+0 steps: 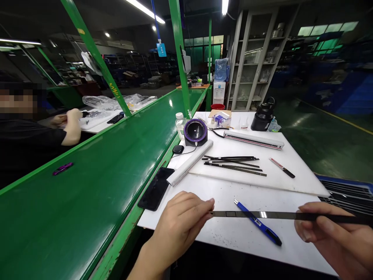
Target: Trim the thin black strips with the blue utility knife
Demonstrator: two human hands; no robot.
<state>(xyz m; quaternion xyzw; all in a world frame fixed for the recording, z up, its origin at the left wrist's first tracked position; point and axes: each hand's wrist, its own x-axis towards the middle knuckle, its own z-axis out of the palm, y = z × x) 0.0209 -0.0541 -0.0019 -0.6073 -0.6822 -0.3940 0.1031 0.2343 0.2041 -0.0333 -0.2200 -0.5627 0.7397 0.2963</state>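
A long, thin, dark translucent strip [279, 215] is stretched level between my hands, above the front of the white table. My left hand [182, 223] pinches its left end between thumb and fingertips. Farther along, my right hand [335, 229] grips the strip between thumb and fingers, and the strip runs on past it to the right. Beneath the strip lies a blue pen-like cutter [259, 223], partly seen through it. Several similar dark strips [233, 163] lie in a loose pile on the white board [291, 182] behind.
A black phone [155, 188], a white train-shaped piece [190, 163] and another train-shaped piece [253, 140] lie around the pile. A marker [282, 168], round purple-rimmed device [196, 132] and black bottle [263, 115] stand or lie beyond. A green conveyor [87, 194] borders the left; a co-worker sits across it.
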